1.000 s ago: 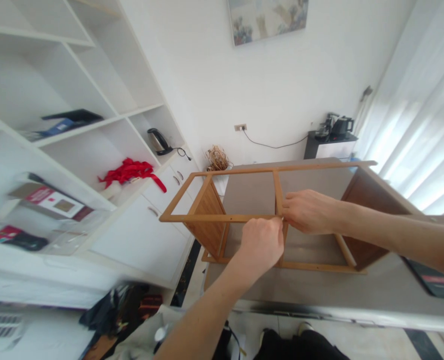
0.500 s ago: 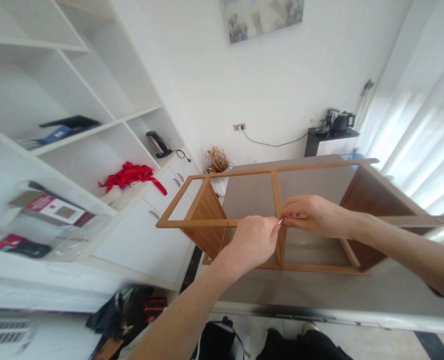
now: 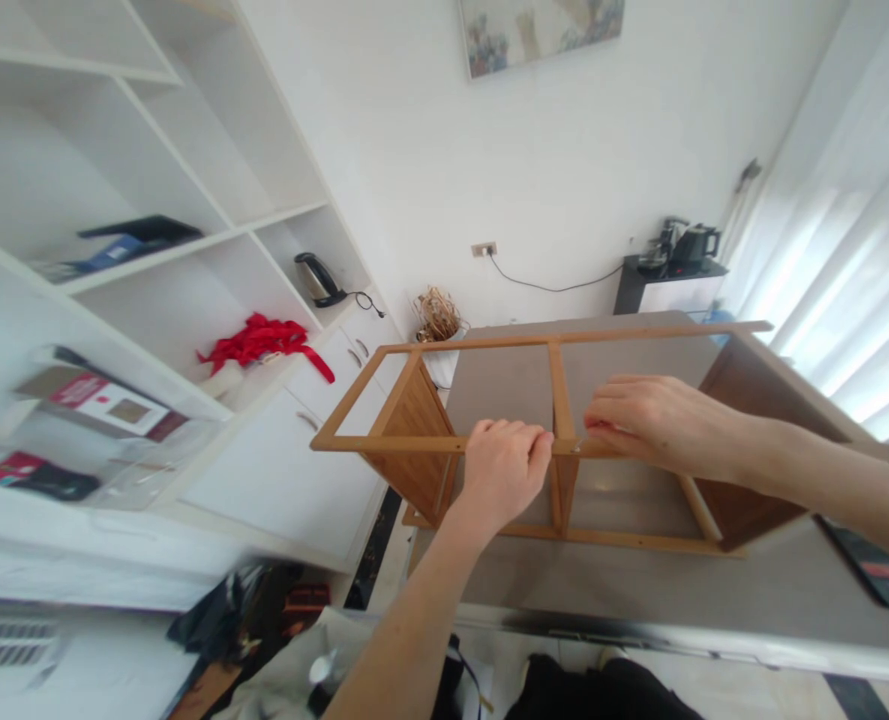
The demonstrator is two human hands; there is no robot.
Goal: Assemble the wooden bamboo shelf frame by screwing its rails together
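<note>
A bamboo shelf frame [image 3: 414,405] lies on its side on a grey table [image 3: 714,590]. My left hand [image 3: 504,470] grips the frame's near top rail just left of the middle crossbar, with its fingers curled over the wood. My right hand [image 3: 658,420] rests on the same rail just right of the crossbar, fingers pressed together at the joint. Whether a small metal part is still between the fingers I cannot tell.
White wall shelves [image 3: 151,250] on the left hold a kettle [image 3: 315,280], red cloth [image 3: 260,340] and boxes. A dark side table with a kettle [image 3: 684,250] stands at the back wall. Curtains [image 3: 849,230] hang on the right. A dark flat thing [image 3: 875,575] lies on the table's right.
My hands have drawn apart from the pinch at the joint. The left hand now wraps the rail, and the right has shifted right. The small metal piece seen earlier no longer shows.
</note>
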